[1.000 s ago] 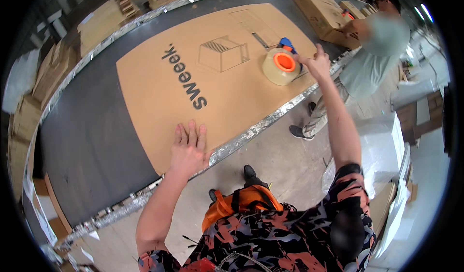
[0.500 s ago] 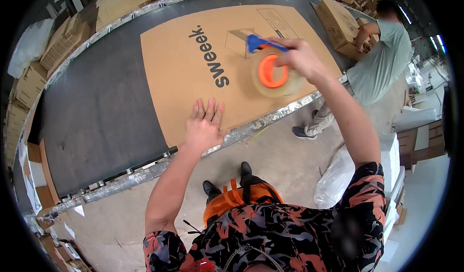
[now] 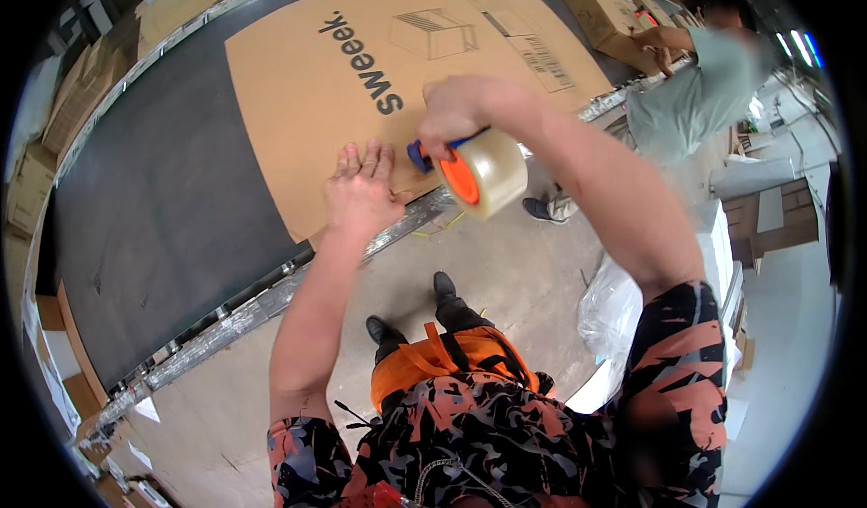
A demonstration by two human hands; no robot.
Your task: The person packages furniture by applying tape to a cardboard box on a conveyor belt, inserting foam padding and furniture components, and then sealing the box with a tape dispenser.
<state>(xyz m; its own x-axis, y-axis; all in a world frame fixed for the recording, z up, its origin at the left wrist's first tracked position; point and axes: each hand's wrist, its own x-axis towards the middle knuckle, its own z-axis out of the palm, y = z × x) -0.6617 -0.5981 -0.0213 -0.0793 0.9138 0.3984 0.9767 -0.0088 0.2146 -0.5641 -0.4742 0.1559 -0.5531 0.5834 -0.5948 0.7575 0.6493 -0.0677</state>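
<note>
A large flat brown cardboard box point(image 3: 307, 120) with dark print lies on the black conveyor belt point(image 3: 153, 192). My left hand point(image 3: 361, 183) rests palm down on its near edge, fingers stretched out and holding nothing. In my right hand point(image 3: 456, 115) is a tape dispenser point(image 3: 462, 178) with a blue frame, an orange hub and a wide roll of clear tape. The dispenser is tilted at the box's near edge, just right of my left hand. Whether its blue head touches the cardboard I cannot tell.
A metal rail point(image 3: 262, 305) runs along the belt's near side. At the far right a co-worker point(image 3: 686, 102) in a grey-green shirt handles another carton point(image 3: 601, 16). White plastic wrapping point(image 3: 619, 314) lies on the floor to my right. Stacked cardboard point(image 3: 90, 83) stands beyond the belt at left.
My right hand has brought the tape dispenser down and left, from above the box to its near edge, turning it. My left hand stays flat on the box. The whole view has shifted slightly.
</note>
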